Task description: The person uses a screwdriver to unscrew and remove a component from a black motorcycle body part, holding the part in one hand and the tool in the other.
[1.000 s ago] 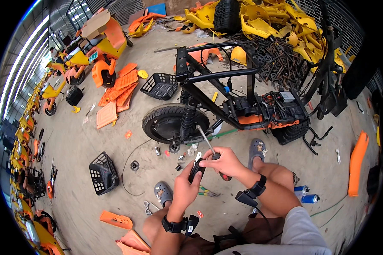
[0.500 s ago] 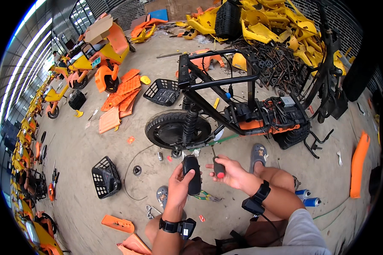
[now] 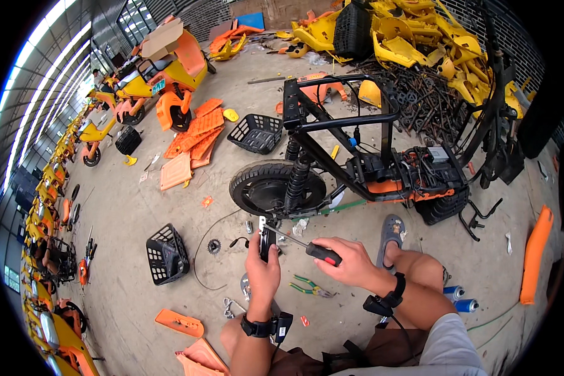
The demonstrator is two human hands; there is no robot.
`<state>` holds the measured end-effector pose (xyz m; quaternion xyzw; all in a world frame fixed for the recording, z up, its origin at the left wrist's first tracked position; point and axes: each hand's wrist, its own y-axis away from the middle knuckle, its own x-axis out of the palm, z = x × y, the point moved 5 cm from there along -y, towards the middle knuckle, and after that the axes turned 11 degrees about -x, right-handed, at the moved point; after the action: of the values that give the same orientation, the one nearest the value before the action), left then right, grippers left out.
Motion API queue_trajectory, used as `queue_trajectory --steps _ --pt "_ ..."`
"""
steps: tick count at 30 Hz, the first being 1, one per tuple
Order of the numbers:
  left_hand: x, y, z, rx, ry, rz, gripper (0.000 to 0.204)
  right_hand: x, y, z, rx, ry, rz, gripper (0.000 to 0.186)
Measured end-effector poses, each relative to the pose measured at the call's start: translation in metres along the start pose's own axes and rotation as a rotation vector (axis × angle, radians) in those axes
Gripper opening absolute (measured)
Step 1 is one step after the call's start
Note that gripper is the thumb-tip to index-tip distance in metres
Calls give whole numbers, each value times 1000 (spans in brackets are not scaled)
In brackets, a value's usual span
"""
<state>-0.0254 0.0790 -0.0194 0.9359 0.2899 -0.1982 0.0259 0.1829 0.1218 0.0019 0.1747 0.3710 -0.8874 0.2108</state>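
My left hand grips a black oblong part, held on edge, with a pale metal bracket at its far end. Closed round the black handle of a screwdriver is my right hand. The screwdriver's shaft points left, its tip at or close to the bracket; whether they touch I cannot tell. Just beyond both hands stands a stripped scooter frame with its rear wheel. Green-handled pliers lie on the floor between my forearms.
A black basket and a small gear lie to the left. Blue spray cans and a long orange panel are at the right. Yellow panels are heaped at the back; scooters line the far left.
My left hand has turned the black part from its broad face onto its edge, bringing the bracket into sight. The screwdriver has swung from upright to pointing left at it. The view has shifted slightly.
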Motion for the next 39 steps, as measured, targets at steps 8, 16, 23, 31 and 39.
queue_trajectory --steps 8,16,23,31,39 --pt "-7 -2 4 3 -29 -31 44 -2 -2 -1 -46 47 33 37" --pt "-8 -2 0 6 -54 -50 46 -2 -1 0 -68 54 9 38" --pt "-8 -4 7 -16 -33 -44 45 0 0 0 -80 68 31 38" --pt "-7 -2 1 9 -45 -56 44 -2 0 0 -77 56 16 37" --pt "-7 -2 4 -23 -30 -48 43 -2 2 -3 -67 48 27 40"
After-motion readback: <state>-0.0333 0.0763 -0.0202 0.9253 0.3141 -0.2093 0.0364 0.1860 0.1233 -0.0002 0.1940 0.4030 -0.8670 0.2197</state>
